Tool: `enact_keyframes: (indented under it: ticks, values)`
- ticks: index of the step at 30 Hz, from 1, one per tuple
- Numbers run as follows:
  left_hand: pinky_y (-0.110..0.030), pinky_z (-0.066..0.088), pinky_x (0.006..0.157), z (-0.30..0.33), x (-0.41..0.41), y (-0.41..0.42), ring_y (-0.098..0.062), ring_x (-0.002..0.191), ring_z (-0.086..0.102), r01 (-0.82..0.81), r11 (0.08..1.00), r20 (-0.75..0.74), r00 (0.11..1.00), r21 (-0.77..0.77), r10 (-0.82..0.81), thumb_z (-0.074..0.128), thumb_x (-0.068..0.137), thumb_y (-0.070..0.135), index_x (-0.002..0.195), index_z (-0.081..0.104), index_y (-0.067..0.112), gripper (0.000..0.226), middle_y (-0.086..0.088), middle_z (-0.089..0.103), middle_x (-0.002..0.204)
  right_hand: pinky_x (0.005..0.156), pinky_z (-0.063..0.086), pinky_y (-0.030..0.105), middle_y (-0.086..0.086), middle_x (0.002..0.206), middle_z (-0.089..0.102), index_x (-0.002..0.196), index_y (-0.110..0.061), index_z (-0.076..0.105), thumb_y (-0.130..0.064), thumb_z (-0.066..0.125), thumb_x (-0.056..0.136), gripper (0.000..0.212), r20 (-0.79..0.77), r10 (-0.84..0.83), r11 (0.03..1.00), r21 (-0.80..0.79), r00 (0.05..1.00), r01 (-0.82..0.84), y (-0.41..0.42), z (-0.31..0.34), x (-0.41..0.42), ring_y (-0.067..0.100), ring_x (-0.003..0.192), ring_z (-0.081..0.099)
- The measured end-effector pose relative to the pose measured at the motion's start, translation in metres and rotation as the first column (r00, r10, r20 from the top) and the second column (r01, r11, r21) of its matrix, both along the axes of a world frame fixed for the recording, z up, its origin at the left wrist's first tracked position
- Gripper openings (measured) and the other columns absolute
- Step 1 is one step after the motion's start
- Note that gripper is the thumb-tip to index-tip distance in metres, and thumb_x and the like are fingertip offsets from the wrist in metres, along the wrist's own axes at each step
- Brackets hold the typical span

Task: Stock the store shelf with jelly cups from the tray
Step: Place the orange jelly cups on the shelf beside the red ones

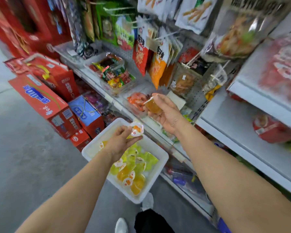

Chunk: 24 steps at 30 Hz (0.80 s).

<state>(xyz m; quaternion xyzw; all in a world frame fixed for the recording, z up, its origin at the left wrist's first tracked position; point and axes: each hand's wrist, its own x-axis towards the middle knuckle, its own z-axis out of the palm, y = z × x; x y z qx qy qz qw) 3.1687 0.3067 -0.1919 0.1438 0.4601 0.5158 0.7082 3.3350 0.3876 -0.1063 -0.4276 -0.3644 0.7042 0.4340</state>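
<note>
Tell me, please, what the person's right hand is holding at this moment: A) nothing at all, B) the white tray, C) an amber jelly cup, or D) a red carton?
C: the right hand has its fingers curled round an amber jelly cup, raised in front of the shelf, while the left hand holds another jelly cup above the white tray.

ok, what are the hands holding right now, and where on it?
Each holds a jelly cup. The right hand grips an amber jelly cup around its body, lid tilted left. The left hand pinches a white-lidded jelly cup at its side, above the tray.
</note>
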Motion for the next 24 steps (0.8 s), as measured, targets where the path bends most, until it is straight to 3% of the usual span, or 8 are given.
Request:
enact_keyframes:
  ticks: [2,5,10,13,15,18,24]
  values:
    - [-0.037,0.058,0.089,0.029,0.008,0.008,-0.041,0.1,0.069,0.04,0.994,-0.012,0.999,0.099,-0.039,0.056,0.098,0.016,0.105,0.054,0.009,0.01,-0.016,0.061,0.12,0.063,0.058,0.027,0.023,0.114,0.068,0.11,-0.016,0.061,-0.027,0.07,0.087,0.028,0.039,-0.044,0.994,0.103,0.998,0.04,-0.003,0.034,0.013,0.033,0.094,0.068]
    - [-0.032,0.059,0.082,0.076,0.025,0.021,-0.037,0.105,0.068,0.104,0.958,-0.037,0.994,0.267,-0.098,0.057,0.097,0.007,0.133,0.053,0.016,0.038,-0.016,0.061,0.124,0.065,0.057,0.029,0.023,0.116,0.065,0.102,-0.017,0.06,-0.03,0.074,0.079,0.03,0.04,-0.122,0.968,0.226,0.992,0.11,-0.008,0.084,0.032,0.037,0.102,0.064]
    - [-0.023,0.056,0.064,0.159,0.061,0.027,-0.031,0.099,0.071,0.212,0.895,-0.143,0.975,0.393,-0.168,0.063,0.091,0.0,0.13,0.056,0.02,0.044,-0.012,0.063,0.123,0.078,0.056,0.041,0.025,0.119,0.067,0.103,-0.015,0.061,-0.036,0.081,0.072,0.043,0.066,-0.27,0.888,0.402,0.961,0.222,-0.021,0.16,0.075,0.045,0.114,0.063]
    - [-0.022,0.053,0.054,0.202,0.09,0.025,-0.02,0.075,0.07,0.281,0.844,-0.287,0.945,0.457,-0.159,0.069,0.09,0.014,0.129,0.058,0.023,0.042,-0.013,0.067,0.112,0.077,0.059,0.038,0.023,0.116,0.069,0.104,-0.015,0.06,-0.03,0.082,0.078,0.037,0.044,-0.38,0.821,0.477,0.924,0.315,-0.032,0.201,0.112,0.041,0.109,0.066]
    - [-0.023,0.043,0.046,0.224,0.113,0.022,-0.013,0.059,0.059,0.337,0.795,-0.389,0.911,0.504,-0.14,0.07,0.09,0.021,0.125,0.06,0.026,0.037,-0.009,0.066,0.097,0.072,0.059,0.035,0.018,0.109,0.072,0.103,-0.015,0.061,-0.026,0.081,0.08,0.033,0.027,-0.446,0.773,0.515,0.895,0.37,-0.04,0.225,0.14,0.033,0.098,0.07]
    - [-0.023,0.033,0.043,0.25,0.155,0.019,-0.012,0.053,0.046,0.387,0.732,-0.442,0.887,0.56,-0.131,0.073,0.086,0.03,0.116,0.064,0.032,0.031,-0.004,0.06,0.079,0.06,0.053,0.024,0.004,0.09,0.074,0.097,-0.017,0.061,-0.022,0.08,0.082,0.024,-0.001,-0.552,0.683,0.574,0.834,0.452,-0.057,0.254,0.186,0.017,0.078,0.068]
    - [-0.023,0.038,0.044,0.284,0.253,0.008,-0.012,0.055,0.048,0.436,0.65,-0.45,0.879,0.622,-0.159,0.072,0.087,0.031,0.122,0.062,0.03,0.036,-0.005,0.057,0.082,0.061,0.047,0.026,-0.008,0.085,0.074,0.098,-0.02,0.063,-0.019,0.078,0.084,0.021,0.038,-0.729,0.543,0.64,0.683,0.544,-0.094,0.281,0.298,0.014,0.081,0.065]
